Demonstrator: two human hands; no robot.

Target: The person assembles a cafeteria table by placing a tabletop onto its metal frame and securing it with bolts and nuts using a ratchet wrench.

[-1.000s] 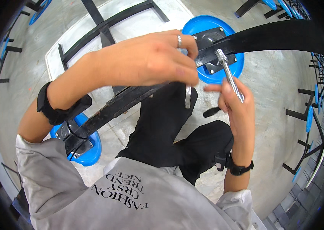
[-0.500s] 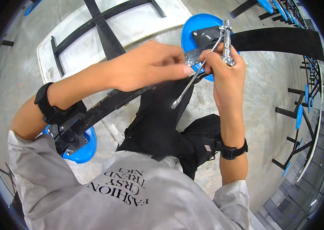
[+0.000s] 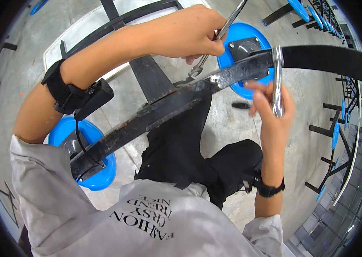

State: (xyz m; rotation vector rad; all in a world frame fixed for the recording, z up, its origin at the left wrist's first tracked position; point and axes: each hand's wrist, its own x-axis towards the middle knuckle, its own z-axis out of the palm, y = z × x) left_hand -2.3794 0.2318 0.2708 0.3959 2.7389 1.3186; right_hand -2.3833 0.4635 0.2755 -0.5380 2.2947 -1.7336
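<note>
My left hand [image 3: 185, 32] is closed around a silver wrench [image 3: 215, 40], whose lower end reaches the black metal bar [image 3: 168, 105] just below my fingers. My right hand [image 3: 271, 107] grips a second wrench [image 3: 277, 79] upright against the bar beside the blue round seat [image 3: 232, 43].

Grey printed top [image 3: 146, 222], black trousers [image 3: 181, 158], black wristbands [image 3: 59, 92], cabled device [image 3: 93, 97]

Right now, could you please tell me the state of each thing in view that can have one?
left hand: closed around a silver wrench, held above the bar.
right hand: gripping a second silver wrench, upright against the bar.
black metal bar: rusty and scuffed, lying across the person's lap.
far blue disc: bolted to the bar by a grey plate.
near blue disc: fixed at the bar's other end.
</note>
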